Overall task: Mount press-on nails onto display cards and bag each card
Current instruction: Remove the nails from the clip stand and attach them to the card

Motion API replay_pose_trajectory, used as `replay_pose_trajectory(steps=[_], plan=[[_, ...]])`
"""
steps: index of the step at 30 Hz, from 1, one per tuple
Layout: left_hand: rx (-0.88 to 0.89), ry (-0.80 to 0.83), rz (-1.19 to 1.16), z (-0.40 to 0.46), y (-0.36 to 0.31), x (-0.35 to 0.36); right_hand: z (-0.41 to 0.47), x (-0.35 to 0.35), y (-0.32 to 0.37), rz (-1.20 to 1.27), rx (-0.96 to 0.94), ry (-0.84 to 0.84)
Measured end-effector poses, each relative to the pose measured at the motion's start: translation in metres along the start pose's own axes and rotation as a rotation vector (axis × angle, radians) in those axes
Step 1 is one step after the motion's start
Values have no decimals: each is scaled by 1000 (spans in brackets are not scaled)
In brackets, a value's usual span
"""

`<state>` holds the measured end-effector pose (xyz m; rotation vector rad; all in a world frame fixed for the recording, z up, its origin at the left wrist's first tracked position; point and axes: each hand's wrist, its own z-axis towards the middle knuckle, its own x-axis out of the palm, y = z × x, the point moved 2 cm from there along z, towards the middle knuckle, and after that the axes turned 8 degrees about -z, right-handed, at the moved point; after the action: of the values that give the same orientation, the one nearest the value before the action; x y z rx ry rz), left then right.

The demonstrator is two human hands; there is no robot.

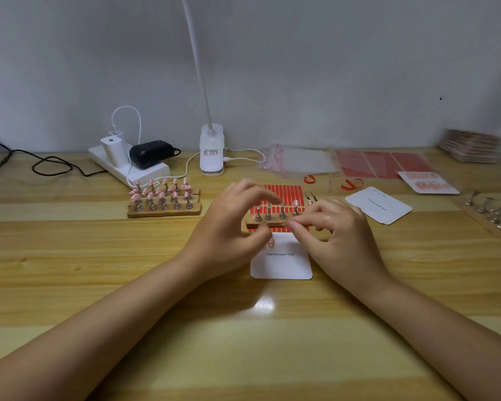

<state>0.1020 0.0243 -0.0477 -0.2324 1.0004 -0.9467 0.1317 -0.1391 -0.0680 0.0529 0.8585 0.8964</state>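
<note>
Display card point(281, 266) lies under both curled hands point(229, 227), grip contents unclear.

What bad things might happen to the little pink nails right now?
The wooden strip of metal pegs sits right under both hands; a bump from the left hand or right hand might tip it. The one nail already on the white card lies by the left thumb and may get knocked crooked.
</note>
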Motion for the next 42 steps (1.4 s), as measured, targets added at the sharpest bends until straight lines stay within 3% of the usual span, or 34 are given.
replay_pose_trajectory(steps=[11,42], plan=[[-45,190,135,-21,15,6,-3,-1,1,-162,-128,147],[-133,185,130,-23,13,8,-2,-1,11,-291,-194,227]])
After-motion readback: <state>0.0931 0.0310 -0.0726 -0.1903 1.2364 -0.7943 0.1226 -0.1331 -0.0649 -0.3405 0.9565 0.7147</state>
